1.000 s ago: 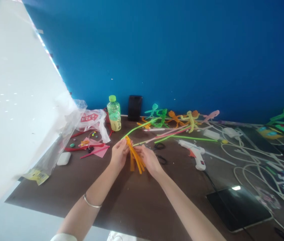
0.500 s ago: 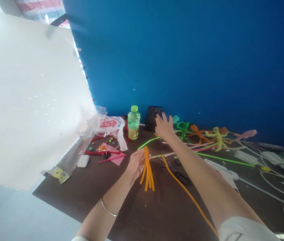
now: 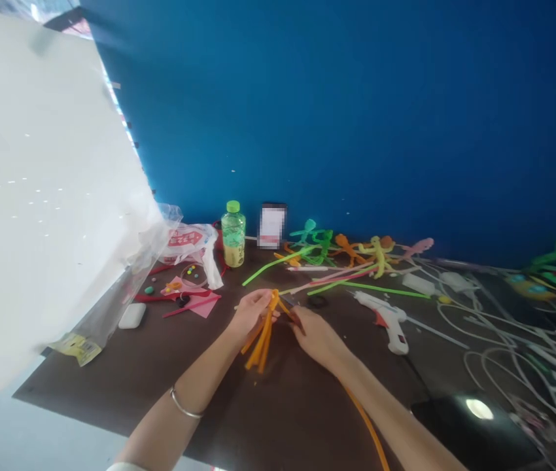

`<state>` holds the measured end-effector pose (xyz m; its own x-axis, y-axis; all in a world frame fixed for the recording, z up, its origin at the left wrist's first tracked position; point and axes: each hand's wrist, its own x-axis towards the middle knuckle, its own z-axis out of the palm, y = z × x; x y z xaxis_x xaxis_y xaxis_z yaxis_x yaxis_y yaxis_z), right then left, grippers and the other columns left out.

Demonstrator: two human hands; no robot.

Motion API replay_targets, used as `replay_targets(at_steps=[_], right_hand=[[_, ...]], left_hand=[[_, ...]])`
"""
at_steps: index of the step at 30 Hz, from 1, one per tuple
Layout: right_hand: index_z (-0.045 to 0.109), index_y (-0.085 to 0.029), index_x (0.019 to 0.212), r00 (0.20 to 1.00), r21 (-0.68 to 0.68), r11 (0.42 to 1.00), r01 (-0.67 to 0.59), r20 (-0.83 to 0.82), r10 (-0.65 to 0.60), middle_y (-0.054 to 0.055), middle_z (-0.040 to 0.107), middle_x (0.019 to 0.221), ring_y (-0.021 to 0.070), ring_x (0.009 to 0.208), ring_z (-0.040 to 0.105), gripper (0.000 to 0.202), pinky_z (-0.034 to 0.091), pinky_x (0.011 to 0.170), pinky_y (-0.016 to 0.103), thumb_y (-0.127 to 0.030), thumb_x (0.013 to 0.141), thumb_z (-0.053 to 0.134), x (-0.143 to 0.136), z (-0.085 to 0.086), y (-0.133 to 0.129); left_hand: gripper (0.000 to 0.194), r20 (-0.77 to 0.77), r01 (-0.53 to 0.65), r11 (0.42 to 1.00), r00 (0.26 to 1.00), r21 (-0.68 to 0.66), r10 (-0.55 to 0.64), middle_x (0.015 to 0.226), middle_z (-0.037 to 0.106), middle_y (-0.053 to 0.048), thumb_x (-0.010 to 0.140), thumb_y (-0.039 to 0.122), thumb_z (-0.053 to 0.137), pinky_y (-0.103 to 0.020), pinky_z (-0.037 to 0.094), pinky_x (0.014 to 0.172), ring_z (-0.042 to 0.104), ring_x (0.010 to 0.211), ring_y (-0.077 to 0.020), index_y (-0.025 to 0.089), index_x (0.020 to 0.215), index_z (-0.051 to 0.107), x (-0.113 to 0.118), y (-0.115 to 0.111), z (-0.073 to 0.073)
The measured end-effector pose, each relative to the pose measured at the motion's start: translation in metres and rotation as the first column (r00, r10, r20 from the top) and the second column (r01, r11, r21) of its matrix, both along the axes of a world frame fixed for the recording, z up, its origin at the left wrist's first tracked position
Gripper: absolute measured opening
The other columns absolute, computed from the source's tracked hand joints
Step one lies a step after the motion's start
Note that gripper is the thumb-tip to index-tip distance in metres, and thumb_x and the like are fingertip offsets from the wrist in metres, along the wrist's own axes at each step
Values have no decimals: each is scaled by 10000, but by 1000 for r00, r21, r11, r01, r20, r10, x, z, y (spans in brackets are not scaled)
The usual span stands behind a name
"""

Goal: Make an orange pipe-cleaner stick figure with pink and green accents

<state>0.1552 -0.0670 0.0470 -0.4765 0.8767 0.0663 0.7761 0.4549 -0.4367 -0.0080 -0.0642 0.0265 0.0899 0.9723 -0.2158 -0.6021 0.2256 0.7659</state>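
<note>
My left hand (image 3: pixel 252 313) pinches the top of a bundle of orange pipe cleaners (image 3: pixel 261 347), whose strands hang down below the fingers. Close by on its right, my right hand (image 3: pixel 318 332) is closed around something dark, perhaps scissors, beside an orange strand that reaches to the bundle. What exactly lies in those fingers is partly hidden. A long orange pipe cleaner (image 3: pixel 370 428) comes out from under my right forearm and curves toward the bottom edge.
Behind the hands stand a green-capped bottle (image 3: pixel 233 237) and a phone (image 3: pixel 272 226). Several pipe-cleaner figures (image 3: pixel 380 254) lie along the blue wall. A glue gun (image 3: pixel 390 322) and white cables are at the right; a plastic bag (image 3: pixel 190 243) and earphone case (image 3: pixel 131 316) are left.
My right hand has come back from the phone to beside the orange bundle and closed. The phone's screen now shows lit. The view has turned right, uncovering the glue gun.
</note>
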Motion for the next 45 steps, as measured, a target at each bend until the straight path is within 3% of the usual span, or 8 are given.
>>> replay_targets(at_steps=[4, 6, 8, 10, 17, 23, 31, 45], right_hand=[[553, -173, 869, 982, 172, 968, 183, -75, -173, 89, 605, 863, 205, 797, 562, 201, 409, 734, 312, -256, 833, 373, 29, 3, -3], [569, -111, 908, 870, 335, 820, 464, 5, -494, 172, 597, 897, 281, 865, 551, 276, 382, 783, 401, -290, 821, 377, 56, 7, 3], [549, -25, 980, 613, 411, 584, 700, 73, -786, 290, 549, 965, 392, 933, 515, 442, 358, 757, 495, -400, 774, 438, 84, 5, 9], [522, -8, 1034, 487, 317, 506, 802, 144, -862, 316, 544, 970, 415, 903, 529, 573, 372, 708, 499, -484, 717, 480, 106, -2, 14], [520, -30, 1030, 509, 118, 509, 853, 33, -860, 274, 575, 956, 368, 866, 564, 579, 412, 664, 412, -485, 676, 478, 119, -12, 17], [522, -178, 588, 629, -75, 649, 757, -184, -755, 64, 558, 532, 216, 524, 521, 429, 390, 518, 316, -606, 621, 510, 107, -2, 8], [478, -199, 721, 816, 130, 843, 521, -364, -448, 7, 575, 595, 147, 509, 521, 283, 393, 516, 245, -479, 713, 521, 55, 5, -19], [497, -160, 961, 912, 383, 838, 388, -291, -289, 97, 632, 812, 234, 736, 618, 278, 468, 649, 312, -386, 803, 462, 39, -11, -21]], left_hand=[[366, -98, 57, 998, 994, 6, -56, 577, 557, 1, 593, 392, 717, -154, 298, 363, 483, 420, -52, 107, 797, 615, 5, -1, -4], [371, -102, 42, 999, 994, 25, -39, 558, 538, 7, 579, 399, 721, -154, 258, 356, 454, 410, -43, 104, 778, 617, 7, -1, -5], [371, -94, 34, 998, 995, 49, -29, 572, 540, 1, 571, 399, 726, -159, 246, 360, 450, 417, -44, 102, 763, 619, 9, -2, -7], [360, -86, 46, 997, 995, 69, -40, 597, 551, -9, 578, 394, 724, -167, 258, 370, 460, 431, -50, 99, 759, 623, 10, -3, -8], [327, -71, 66, 996, 996, 64, -61, 591, 576, -15, 618, 368, 710, -198, 356, 450, 485, 469, -64, 103, 799, 645, 15, -9, -7], [310, -27, -12, 1000, 1000, 20, 13, 663, 606, -18, 616, 343, 719, -204, 391, 498, 534, 520, -74, 127, 828, 648, 16, -13, -2], [322, 18, -84, 996, 996, -15, 84, 717, 633, -26, 611, 305, 729, -214, 414, 512, 558, 531, -84, 136, 871, 643, 13, -11, -4], [325, 43, -103, 995, 994, 7, 102, 697, 650, -25, 616, 271, 730, -211, 442, 533, 574, 527, -88, 142, 902, 644, 15, -12, -5]])
